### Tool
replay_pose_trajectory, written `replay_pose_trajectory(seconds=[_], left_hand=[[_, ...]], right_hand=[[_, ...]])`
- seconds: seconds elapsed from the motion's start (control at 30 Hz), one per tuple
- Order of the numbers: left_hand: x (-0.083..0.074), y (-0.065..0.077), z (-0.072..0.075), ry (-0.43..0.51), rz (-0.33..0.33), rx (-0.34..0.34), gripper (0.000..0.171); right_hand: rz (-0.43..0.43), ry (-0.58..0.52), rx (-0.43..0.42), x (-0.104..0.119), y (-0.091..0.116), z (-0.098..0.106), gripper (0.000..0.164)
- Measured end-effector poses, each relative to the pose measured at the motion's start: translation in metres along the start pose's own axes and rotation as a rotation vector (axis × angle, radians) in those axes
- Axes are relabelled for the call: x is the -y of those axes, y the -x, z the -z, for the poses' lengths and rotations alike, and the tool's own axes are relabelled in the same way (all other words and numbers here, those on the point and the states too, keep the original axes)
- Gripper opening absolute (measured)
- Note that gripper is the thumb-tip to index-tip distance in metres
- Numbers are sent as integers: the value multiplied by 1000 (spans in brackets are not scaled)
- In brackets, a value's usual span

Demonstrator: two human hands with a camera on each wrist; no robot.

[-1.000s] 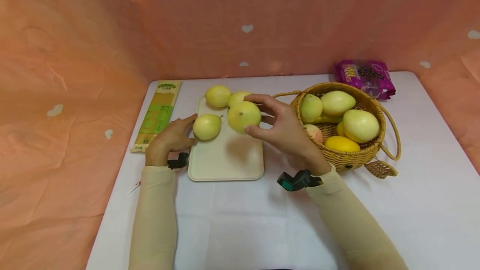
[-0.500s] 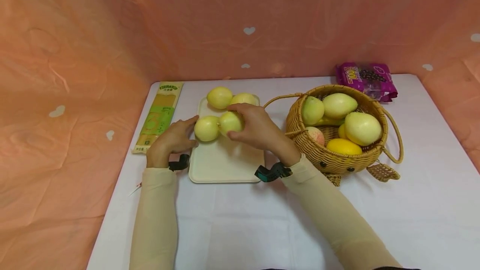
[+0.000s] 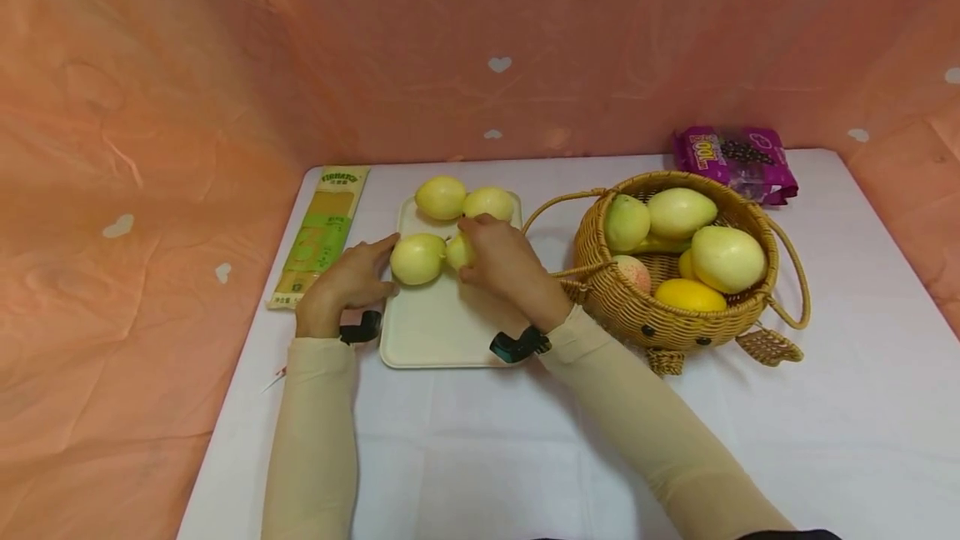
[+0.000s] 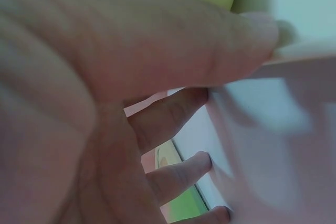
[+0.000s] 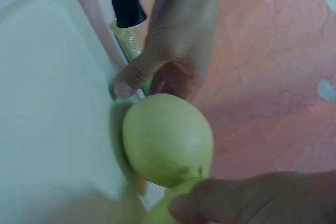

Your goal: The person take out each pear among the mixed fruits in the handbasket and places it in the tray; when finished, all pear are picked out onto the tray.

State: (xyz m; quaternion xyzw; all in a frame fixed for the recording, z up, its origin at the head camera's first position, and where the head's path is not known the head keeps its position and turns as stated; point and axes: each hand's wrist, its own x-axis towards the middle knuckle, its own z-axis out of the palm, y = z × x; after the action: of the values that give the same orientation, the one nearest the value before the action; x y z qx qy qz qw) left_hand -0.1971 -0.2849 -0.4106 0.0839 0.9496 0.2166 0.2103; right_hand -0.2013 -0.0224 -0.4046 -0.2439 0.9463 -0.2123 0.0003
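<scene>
In the head view, my right hand [image 3: 510, 261] grips a pale yellow pear [image 3: 459, 252] over the cream tray [image 3: 442, 340]. This pear meets a second pear [image 3: 417, 258] near the tray's left edge, and the right wrist view also shows the second pear [image 5: 168, 137] beside the held one. My left hand [image 3: 345, 286] is at the tray's left side, fingers fairly straight. In the left wrist view, the thumb [image 4: 257, 30] touches the tray rim while the other fingertips touch the surface outside it. Two pears, a left one [image 3: 441, 197] and a right one [image 3: 489, 203], lie at the tray's far end.
A wicker basket [image 3: 622, 319] with several fruits stands to the right, its left handle reaching toward my right forearm. Behind it lies a purple packet [image 3: 738, 165]. A flat yellow-green packet [image 3: 322, 232] lies beyond my left hand. A peach curtain [image 3: 375, 65] hangs behind.
My right hand has moved left and down with the pear, bringing it beside the pear at the tray's left. My left hand has stayed at the tray's edge.
</scene>
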Motion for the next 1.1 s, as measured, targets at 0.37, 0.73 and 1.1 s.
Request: replay_pose_trajectory(seconds=[0.37, 0.73, 1.1], left_hand=[[0, -1, -1, -5, -11, -2, 91], [1, 1, -2, 0, -5, -7, 92], [0, 2, -2, -2, -26, -14, 92]], right_hand=[[21, -4, -98, 3, 4, -10, 66], [232, -379, -135, 5, 62, 32, 65], [291, -1158, -11, -45, 155, 94, 71]])
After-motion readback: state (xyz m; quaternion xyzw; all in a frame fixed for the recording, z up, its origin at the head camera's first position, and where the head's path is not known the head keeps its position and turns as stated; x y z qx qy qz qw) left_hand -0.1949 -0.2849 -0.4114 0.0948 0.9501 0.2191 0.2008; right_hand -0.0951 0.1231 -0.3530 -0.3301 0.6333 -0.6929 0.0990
